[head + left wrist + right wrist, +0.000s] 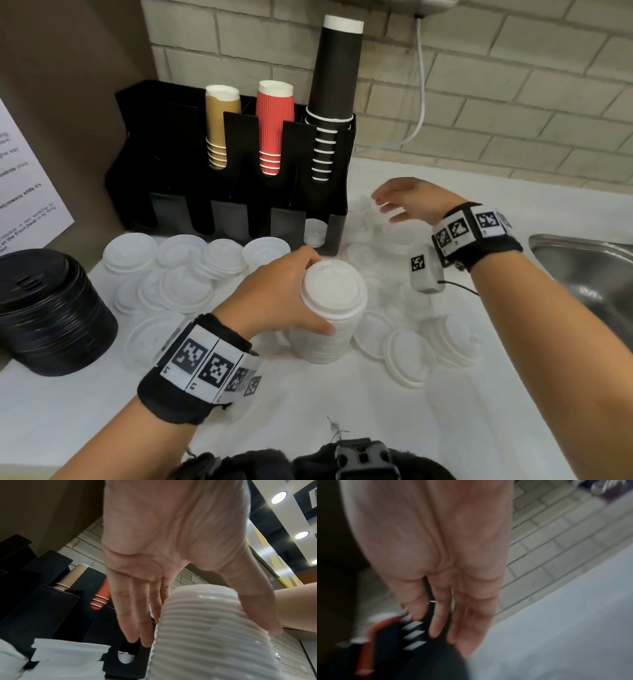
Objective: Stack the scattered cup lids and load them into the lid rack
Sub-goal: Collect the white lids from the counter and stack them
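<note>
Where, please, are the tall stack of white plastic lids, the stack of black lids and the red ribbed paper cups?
Tall stack of white plastic lids (330,301): head view, on the top lid's dome.
Stack of black lids (41,308): head view, on its side.
Red ribbed paper cups (275,126): head view, on the outer cup's wall.

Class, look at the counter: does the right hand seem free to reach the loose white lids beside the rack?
Probably yes: the right hand hovers open and empty just above those loose white lids, with nothing between them.
</note>
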The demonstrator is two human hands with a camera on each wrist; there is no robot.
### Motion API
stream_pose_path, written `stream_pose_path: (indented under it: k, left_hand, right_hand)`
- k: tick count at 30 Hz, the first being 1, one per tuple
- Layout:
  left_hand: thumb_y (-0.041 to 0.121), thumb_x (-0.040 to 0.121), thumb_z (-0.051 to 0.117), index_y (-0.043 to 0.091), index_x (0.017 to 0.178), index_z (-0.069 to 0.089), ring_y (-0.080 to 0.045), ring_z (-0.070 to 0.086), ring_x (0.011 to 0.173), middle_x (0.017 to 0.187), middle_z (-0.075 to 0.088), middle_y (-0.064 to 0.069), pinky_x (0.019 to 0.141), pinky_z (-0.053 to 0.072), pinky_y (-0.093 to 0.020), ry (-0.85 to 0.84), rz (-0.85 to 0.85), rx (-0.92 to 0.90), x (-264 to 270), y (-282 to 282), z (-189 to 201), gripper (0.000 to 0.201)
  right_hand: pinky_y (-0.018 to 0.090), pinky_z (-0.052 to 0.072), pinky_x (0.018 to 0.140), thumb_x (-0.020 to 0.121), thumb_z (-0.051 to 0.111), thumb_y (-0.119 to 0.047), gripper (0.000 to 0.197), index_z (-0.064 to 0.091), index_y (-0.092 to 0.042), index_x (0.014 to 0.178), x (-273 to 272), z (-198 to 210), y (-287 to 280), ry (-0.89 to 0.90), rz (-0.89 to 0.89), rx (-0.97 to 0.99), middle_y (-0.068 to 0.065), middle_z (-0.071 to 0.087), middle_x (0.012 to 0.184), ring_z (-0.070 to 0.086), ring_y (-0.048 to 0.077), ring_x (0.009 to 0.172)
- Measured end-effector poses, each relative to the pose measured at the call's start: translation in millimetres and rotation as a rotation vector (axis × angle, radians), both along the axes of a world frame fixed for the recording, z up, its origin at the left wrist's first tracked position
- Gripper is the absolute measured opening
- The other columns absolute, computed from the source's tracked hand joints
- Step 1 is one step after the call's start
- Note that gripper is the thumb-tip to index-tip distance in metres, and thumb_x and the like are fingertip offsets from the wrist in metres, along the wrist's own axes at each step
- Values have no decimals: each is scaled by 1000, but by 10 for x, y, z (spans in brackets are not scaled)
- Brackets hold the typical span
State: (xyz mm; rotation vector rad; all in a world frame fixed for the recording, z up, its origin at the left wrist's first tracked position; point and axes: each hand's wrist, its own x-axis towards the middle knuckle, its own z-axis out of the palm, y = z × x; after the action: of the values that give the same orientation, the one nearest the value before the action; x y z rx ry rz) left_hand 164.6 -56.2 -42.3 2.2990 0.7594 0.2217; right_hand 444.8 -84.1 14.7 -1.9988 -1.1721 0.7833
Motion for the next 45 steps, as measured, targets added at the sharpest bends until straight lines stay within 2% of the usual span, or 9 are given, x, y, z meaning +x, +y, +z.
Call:
stream_pose_path:
  k: [5,8,11,18,24,28,33,39,45]
  left_hand:
    - [57,43,89,44,137,29,-5,49,116,129,47,22,97,47,-34,-9,-48,-20,-7,7,0,112]
    - [68,44,83,48,140,27,3,47,111,126,43,27,94,42,-24,-33,-46,-35,-17,38,5,113]
    - [66,50,82,53,130,40,16,47,101,114,45,37,82,38,-10,-90,-44,-58,-24,61,5,92]
    - [57,50,85,58,111,48,15,48,108,117,55,32,90,41,-14,-108,-60,-55,-24,65,-28,72]
    - [56,49,85,54,120,45,5,49,111,121,50,28,93,42,-19,-106,-60,-40,-15,72,-64,82]
    - [55,50,85,56,119,45,11,48,105,117,46,29,85,39,-13,-111,-68,-50,-11,67,-70,80]
    - [51,54,87,45,129,44,0,51,107,115,47,26,89,42,-22,-110,-47,-29,10,51,-91,87]
    - [45,55,90,41,150,-8,6,54,93,105,43,29,73,42,-10,-136,-9,-113,25,60,-114,136]
    - [35,58,91,36,149,-23,6,60,88,95,46,33,74,49,-12,-165,19,-128,33,40,-128,146]
  right_hand:
    - [36,37,104,97,52,-31,44,47,-15,138,425,-353,242,-572,23,-604,8,44,145,43,27,131]
    - [36,34,100,88,58,-50,56,45,-27,138,487,-586,281,-741,52,-755,6,39,145,41,29,131]
    - [40,38,91,84,59,-56,62,47,-22,134,516,-727,347,-825,53,-811,11,35,142,46,33,124]
    - [34,45,86,84,64,-47,54,54,-12,124,567,-893,351,-813,92,-761,10,57,129,56,30,114]
    - [28,42,58,70,72,-48,64,37,-36,122,480,-579,132,-603,63,-644,-1,53,100,56,20,82]
    - [27,51,65,73,78,-36,51,51,-42,116,271,-164,30,-362,175,-630,2,55,117,62,21,100]
    - [29,54,73,79,75,-16,46,57,-41,112,-123,218,-142,-173,375,-440,-1,57,110,61,16,96]
    - [34,56,86,65,84,-33,56,55,-47,110,-752,323,-242,-261,608,-341,-4,58,112,64,18,95]
    - [29,56,82,65,85,-33,63,50,-37,117,-991,209,-257,-439,651,-315,-10,57,108,62,13,96]
